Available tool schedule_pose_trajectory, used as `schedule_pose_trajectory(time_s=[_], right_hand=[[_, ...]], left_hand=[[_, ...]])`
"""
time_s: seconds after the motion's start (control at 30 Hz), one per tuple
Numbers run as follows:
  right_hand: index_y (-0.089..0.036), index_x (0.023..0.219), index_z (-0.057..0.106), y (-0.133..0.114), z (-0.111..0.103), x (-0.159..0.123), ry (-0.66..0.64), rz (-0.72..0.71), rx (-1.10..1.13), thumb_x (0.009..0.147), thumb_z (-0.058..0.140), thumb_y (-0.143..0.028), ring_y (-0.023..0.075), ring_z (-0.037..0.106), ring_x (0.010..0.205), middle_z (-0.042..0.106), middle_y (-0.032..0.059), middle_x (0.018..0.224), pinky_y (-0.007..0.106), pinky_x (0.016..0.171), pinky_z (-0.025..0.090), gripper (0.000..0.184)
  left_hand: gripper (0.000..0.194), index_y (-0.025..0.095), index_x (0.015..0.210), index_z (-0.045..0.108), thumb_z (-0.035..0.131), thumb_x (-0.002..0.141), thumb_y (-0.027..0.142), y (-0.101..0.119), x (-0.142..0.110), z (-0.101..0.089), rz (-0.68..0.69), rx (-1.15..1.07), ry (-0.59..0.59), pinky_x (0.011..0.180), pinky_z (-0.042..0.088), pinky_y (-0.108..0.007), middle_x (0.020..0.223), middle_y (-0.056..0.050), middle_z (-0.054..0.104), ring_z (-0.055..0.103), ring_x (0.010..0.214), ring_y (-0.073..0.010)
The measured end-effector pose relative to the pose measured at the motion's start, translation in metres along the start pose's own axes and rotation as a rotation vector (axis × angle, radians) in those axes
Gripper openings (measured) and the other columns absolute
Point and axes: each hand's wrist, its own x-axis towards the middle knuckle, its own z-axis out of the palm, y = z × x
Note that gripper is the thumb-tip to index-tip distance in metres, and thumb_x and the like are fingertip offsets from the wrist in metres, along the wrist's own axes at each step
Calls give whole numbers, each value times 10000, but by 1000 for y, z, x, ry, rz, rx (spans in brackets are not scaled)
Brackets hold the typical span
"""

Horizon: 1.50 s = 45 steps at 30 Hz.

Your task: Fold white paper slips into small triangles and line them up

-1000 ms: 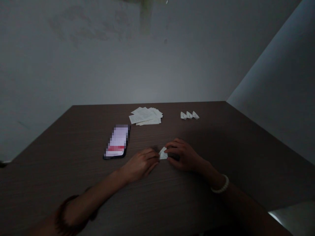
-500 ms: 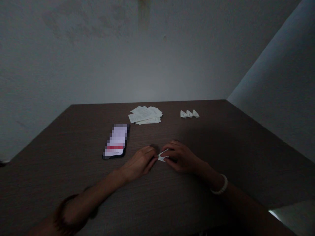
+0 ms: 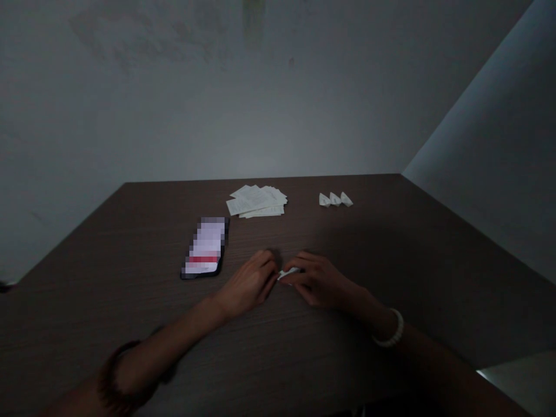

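Beyond and left of the left grip [image 3: 249,282], a lit phone [image 3: 205,246] lies on the brown worktop [image 3: 130,243]; farther off rises a stained grey wall [image 3: 278,116].

slip [image 3: 285,273] between left hand [image 3: 249,282] and right hand [image 3: 320,281]: paper, matt
tabletop [image 3: 278,359] under both: wood-grain look, pretty matt
wall [image 3: 278,116] beyond them: matt, kinda rough

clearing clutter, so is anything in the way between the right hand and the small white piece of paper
Nothing visible: the bare right hand touches the small white piece of paper. The bare left hand is at the paper's left end; the black rectangular phone lies farther left, out of the way.
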Motion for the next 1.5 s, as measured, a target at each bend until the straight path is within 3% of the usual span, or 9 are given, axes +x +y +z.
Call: schedule_pose_trajectory(time_s=[0.67, 0.93, 1.23, 1.4, 1.5], right_hand=[[-251, 1069, 656, -1, -1, 3, -23, -22, -31, 841, 539, -104, 184, 531, 911, 615, 49, 1063, 324, 809, 454, 295], [-248, 1062, 653, 1, 0, 2, -12, -18, -13, 816, 568, -91, 183, 543, 916, 621, 53, 1069, 317, 794, 455, 305], [-259, 1123, 635, -1, 1, 4, -92, -14, -64, 788, 594, -101, 203, 534, 950, 592, 73, 1076, 347, 824, 440, 373], [-257, 1158, 617, -1, 4, 2, -85, 11, -76, 814, 572, -112, 205, 532, 973, 587, 72, 1097, 346, 827, 421, 377], [-251, 1162, 613, -2, 3, 2, -80, -2, -71, 823, 562, -109, 201, 532, 974, 596, 68, 1086, 345, 836, 416, 371]], left_hand=[[149, 144, 844, 548, 442, 935, 194, 0, 0, 5, -46, 122, -11, 700, 465, -338, 882, -84, 560, 533, 802, -213], [105, 150, 860, 589, 501, 909, 177, -5, -1, 6, -60, 5, 69, 774, 468, -356, 893, -72, 567, 530, 877, -221], [59, 162, 794, 622, 585, 835, 139, -10, 3, 5, -123, -161, 151, 774, 459, -357, 845, -47, 590, 542, 856, -208], [135, 153, 803, 638, 523, 872, 158, -10, -2, -5, -72, -221, 147, 730, 461, -312, 786, -41, 601, 567, 781, -173], [209, 151, 858, 675, 469, 891, 166, -10, -11, -11, 45, -75, 97, 652, 453, -284, 740, -44, 585, 564, 717, -168]])
